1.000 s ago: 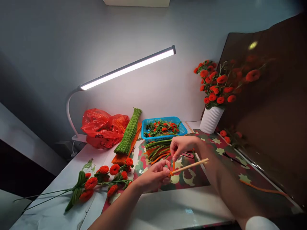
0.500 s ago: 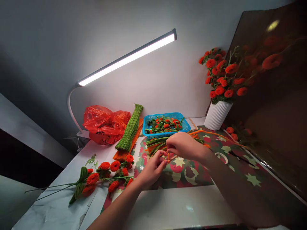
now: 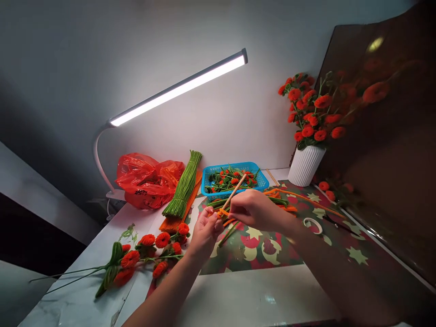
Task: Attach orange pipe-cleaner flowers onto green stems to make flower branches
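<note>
My left hand (image 3: 206, 229) is closed round the lower end of a thin wooden stick (image 3: 235, 190), which tilts up to the right. An orange pipe cleaner (image 3: 224, 212) crosses the stick by the left fingertips, apparently wrapped round it. My right hand (image 3: 255, 211) pinches the pipe cleaner just right of the stick. Under and behind both hands lie loose green pipe cleaners (image 3: 227, 235) and orange ones, partly hidden. A blue basket (image 3: 211, 195) of small orange flowers with green stems stands just beyond.
Left of the basket lie a green pipe cleaner bundle (image 3: 184, 188), an orange bundle (image 3: 171, 224) and a red plastic bag (image 3: 150, 179). Finished-looking orange flowers (image 3: 130, 259) rest at left. At right are a tape roll (image 3: 320, 227), a white vase (image 3: 306, 165) and a dark tool. A lamp (image 3: 180, 88) shines above.
The wooden stick has swung from low between the hands to pointing up. My left hand has shifted left and turned palm-up; my right hand has moved slightly left. The view has shifted a little.
</note>
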### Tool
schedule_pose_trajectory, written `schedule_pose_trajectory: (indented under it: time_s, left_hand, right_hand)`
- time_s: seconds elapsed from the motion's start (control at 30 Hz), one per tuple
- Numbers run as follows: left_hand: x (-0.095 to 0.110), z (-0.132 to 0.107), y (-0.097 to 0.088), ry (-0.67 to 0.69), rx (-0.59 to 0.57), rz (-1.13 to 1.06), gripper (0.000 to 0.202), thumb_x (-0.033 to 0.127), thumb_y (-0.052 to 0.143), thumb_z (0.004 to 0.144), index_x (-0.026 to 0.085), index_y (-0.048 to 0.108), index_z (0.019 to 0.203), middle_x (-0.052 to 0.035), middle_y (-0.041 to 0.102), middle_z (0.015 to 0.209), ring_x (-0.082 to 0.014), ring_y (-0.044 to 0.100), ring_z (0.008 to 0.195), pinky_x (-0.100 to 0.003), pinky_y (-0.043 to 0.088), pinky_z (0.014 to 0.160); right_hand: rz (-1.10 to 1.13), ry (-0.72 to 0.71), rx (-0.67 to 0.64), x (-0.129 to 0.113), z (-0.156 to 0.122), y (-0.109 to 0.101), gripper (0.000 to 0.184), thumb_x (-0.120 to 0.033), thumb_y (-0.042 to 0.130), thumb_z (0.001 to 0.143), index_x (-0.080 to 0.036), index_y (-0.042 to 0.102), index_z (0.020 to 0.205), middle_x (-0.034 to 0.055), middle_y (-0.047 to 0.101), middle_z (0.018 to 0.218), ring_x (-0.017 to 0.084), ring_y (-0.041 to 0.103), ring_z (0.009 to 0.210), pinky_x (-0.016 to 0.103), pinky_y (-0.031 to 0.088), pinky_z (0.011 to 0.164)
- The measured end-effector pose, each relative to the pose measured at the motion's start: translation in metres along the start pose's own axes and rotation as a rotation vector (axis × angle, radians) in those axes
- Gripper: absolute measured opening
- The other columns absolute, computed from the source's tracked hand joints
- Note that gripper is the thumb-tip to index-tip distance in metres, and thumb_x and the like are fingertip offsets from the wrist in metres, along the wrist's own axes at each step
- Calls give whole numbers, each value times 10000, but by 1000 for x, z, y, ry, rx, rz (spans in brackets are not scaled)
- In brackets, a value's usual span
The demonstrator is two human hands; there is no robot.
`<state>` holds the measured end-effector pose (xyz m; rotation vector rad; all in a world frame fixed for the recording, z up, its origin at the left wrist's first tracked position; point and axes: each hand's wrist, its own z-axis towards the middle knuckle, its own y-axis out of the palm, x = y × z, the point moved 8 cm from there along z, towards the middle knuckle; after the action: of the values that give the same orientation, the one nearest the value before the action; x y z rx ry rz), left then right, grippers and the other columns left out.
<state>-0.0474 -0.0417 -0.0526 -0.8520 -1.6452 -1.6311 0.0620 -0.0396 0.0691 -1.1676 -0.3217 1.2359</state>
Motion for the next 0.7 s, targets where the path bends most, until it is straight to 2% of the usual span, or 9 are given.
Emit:
schedule_pose_trajectory:
  time_s: [0.17, 0.3, 0.47, 0.6, 0.7]
  left_hand:
    - [12, -7, 9, -44, -89, -164, 383, 269, 717, 699, 214, 359, 823, 111, 302, 519, -34, 255, 434, -156, 201, 438]
    - [6, -14, 16, -143, -235, -156, 354, 286, 699, 722, 215, 364, 812, 107, 247, 516, -41, 222, 429, -163, 188, 440]
    - [-6, -20, 22, -246, -425, -65, 378, 339, 662, 762, 228, 300, 760, 105, 230, 500, -46, 183, 428, -178, 183, 458]
    - [-11, -24, 24, -316, -492, 30, 453, 367, 686, 736, 228, 255, 733, 94, 290, 519, -43, 210, 433, -186, 184, 468]
    - [-13, -27, 25, -368, -511, 81, 459, 344, 695, 730, 224, 252, 726, 91, 306, 542, -37, 221, 434, -195, 189, 474]
  right_hand:
    - [431, 76, -50, 22, 3, 7, 215, -290, 616, 797, -139, 570, 652, -32, 478, 535, 73, 378, 503, 205, 293, 484]
    - [701, 165, -122, 40, 5, 22, 266, -367, 648, 761, -120, 590, 680, -30, 474, 560, 68, 383, 507, 194, 296, 452]
    - [743, 193, -266, 43, 0, 28, 222, -347, 665, 748, -128, 630, 725, -13, 553, 607, 78, 476, 528, 180, 346, 445]
    - [780, 172, -464, 35, -6, 33, 239, -361, 676, 741, -124, 648, 740, 2, 597, 632, 94, 532, 565, 199, 411, 501]
    - [715, 118, -497, 32, -6, 32, 243, -356, 696, 725, -117, 652, 731, -8, 584, 612, 83, 507, 559, 189, 388, 500]
